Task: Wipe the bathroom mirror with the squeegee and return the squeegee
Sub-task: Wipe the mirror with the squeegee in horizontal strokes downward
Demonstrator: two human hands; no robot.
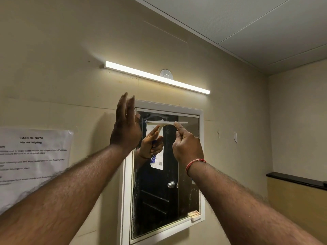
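Observation:
A white-framed mirror (155,200) hangs on the beige wall and reflects a dark door. The squeegee (166,122) has a white blade lying level across the top of the glass. My right hand (187,147), with a red thread on its wrist, is shut on the squeegee; the blue handle shows only in the reflection. My left hand (126,128) is raised flat with straight fingers at the frame's top-left corner and holds nothing. I cannot tell whether it touches the frame.
A lit tube light (157,77) runs along the wall above the mirror. A printed task sheet (33,161) is taped to the wall on the left. A dark ledge (297,180) runs along the right wall. A small latch (194,216) sits at the mirror's lower right corner.

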